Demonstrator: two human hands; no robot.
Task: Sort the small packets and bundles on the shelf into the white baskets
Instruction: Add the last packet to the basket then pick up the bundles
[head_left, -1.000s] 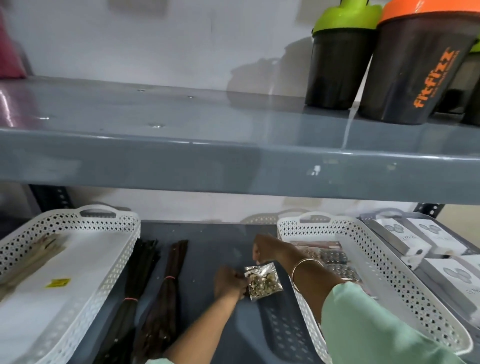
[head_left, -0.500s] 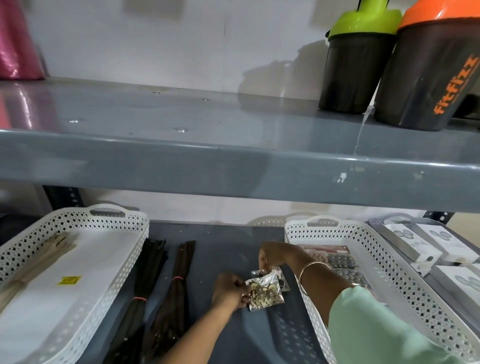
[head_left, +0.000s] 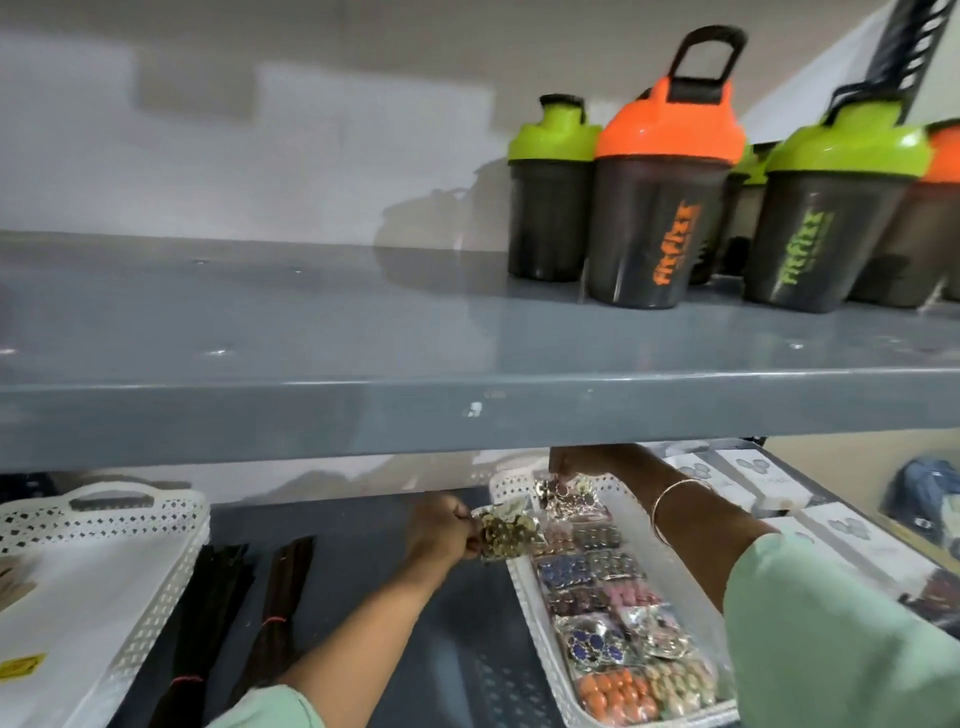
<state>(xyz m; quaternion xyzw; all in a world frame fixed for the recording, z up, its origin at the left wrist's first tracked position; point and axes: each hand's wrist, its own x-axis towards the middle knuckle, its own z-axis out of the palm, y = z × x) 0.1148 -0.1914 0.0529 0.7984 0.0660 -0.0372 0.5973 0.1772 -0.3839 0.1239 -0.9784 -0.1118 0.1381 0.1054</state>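
On the lower shelf (head_left: 467, 649), far left, a white basket (head_left: 156, 587) sits with two dark stick bundles (head_left: 249, 618) lying just beside it. Your left hand (head_left: 441, 532) is clamped on a clear packet of gold beads (head_left: 506, 532), held over the left rim of the right white basket (head_left: 524, 592). Your right hand (head_left: 576, 465) pinches a second packet (head_left: 569, 496) at that basket's far end. Rows of coloured bead packets (head_left: 618, 623) lie inside. Above right, shaker bottles (head_left: 657, 208) stand on the upper shelf (head_left: 260, 410).
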